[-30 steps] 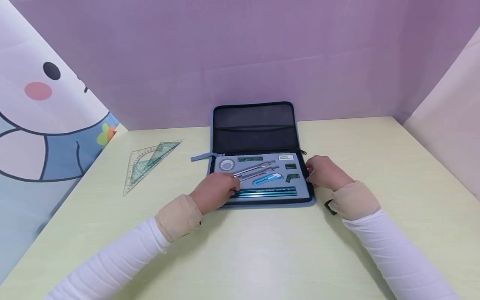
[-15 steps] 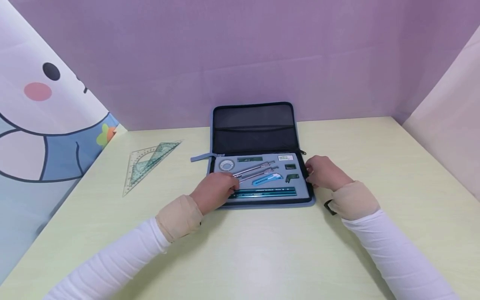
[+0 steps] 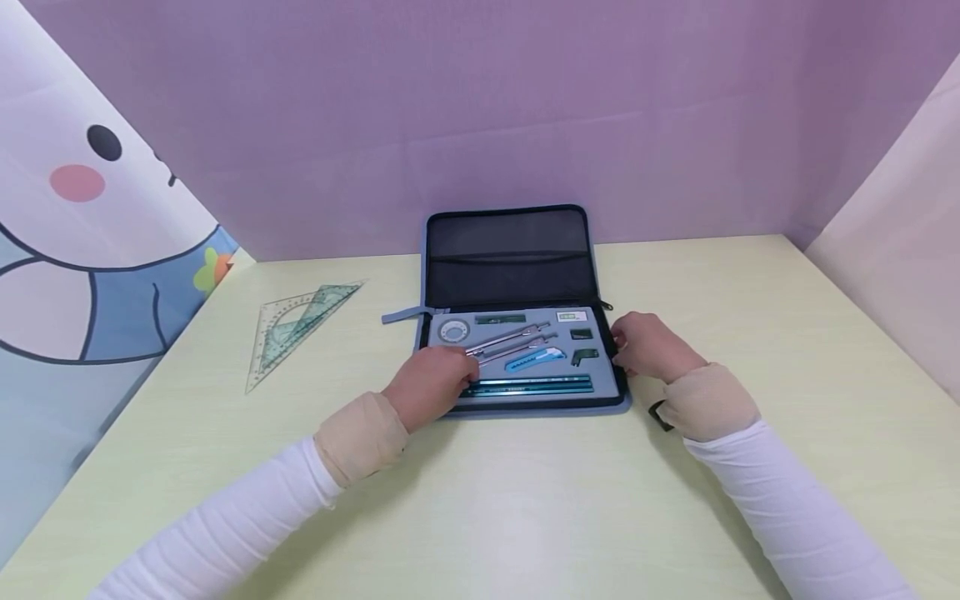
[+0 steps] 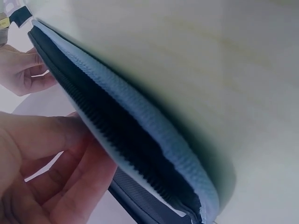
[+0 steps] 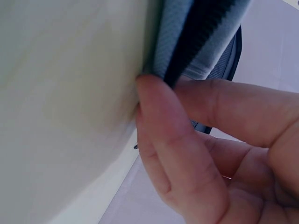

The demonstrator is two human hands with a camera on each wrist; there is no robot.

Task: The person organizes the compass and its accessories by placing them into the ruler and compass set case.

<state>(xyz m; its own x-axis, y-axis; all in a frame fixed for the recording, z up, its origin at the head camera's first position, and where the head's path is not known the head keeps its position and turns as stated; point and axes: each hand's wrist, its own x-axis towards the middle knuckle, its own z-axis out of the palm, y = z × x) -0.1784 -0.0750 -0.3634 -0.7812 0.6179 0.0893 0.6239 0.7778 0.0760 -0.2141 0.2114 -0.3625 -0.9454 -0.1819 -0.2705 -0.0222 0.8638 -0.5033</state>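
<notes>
An unzipped blue-grey zip case [image 3: 525, 410] lies on the table with its dark lid [image 3: 510, 225] raised at the back. My left hand [image 3: 431, 385] reaches over the case's front left part, fingers bent. Its fingertips dip behind the zip rim [image 4: 126, 149] in the left wrist view, so what they hold is hidden. Close by are teal pencils [image 3: 532, 385] and metal compasses [image 3: 510, 337]. My right hand [image 3: 648, 343] pinches the case's right edge between thumb and fingers, as the right wrist view shows at the blue border [image 5: 170, 42].
Clear set squares and a protractor [image 3: 296, 329] lie together at the left. In the grey insert sit a tape-like ring [image 3: 453, 331], a blue cutter [image 3: 534, 359], an eraser [image 3: 572, 316] and small green pieces [image 3: 583, 356]. A purple backdrop [image 3: 510, 125] rises behind.
Both hands stay nearly in place. The printing on the pencils shows differently, as if they have turned slightly.
</notes>
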